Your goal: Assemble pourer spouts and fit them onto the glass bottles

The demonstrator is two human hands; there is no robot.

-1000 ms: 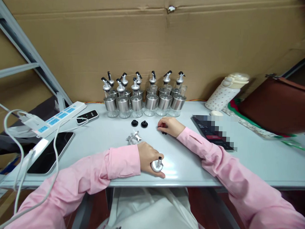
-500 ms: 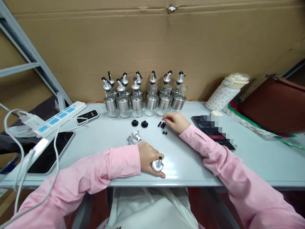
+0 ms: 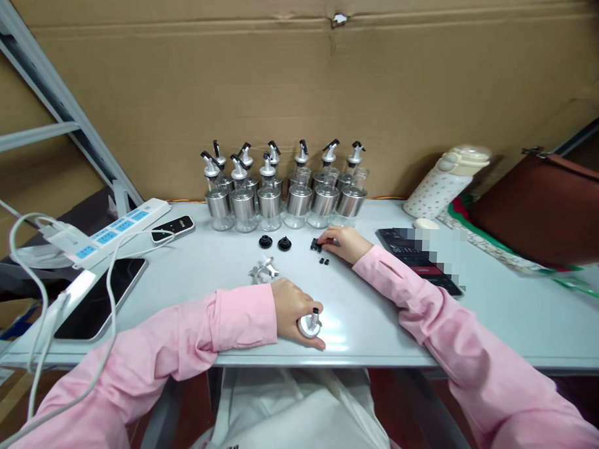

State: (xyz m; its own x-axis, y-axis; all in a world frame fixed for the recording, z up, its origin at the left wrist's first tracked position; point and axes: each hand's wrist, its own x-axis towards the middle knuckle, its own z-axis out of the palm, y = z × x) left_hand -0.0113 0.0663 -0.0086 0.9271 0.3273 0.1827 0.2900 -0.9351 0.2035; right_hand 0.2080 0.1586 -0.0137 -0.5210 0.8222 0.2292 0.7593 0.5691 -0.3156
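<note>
My left hand (image 3: 294, 311) is wrapped round a silver pourer top (image 3: 309, 324) with a short black-tipped spout, near the table's front edge. Farther back, my right hand (image 3: 344, 244) reaches in from the right, its fingertips pinched at a small cluster of black parts (image 3: 315, 245); whether one is gripped is too small to tell. Two tiny black pieces (image 3: 324, 261) lie just in front of them. Two round black stoppers (image 3: 284, 243) rest to the left, and silver lever pieces (image 3: 264, 270) are beside my left wrist.
Several glass and steel bottles (image 3: 269, 204) stand in rows at the back. On the right are a phone (image 3: 401, 244), a tilted flask (image 3: 435, 190) and a brown bag (image 3: 540, 210). At left lie a power strip (image 3: 127, 228), cables and another phone (image 3: 100, 303).
My right hand has moved slightly down, and its fingertips have come down onto the black parts. My left hand still holds the pourer top in the same place.
</note>
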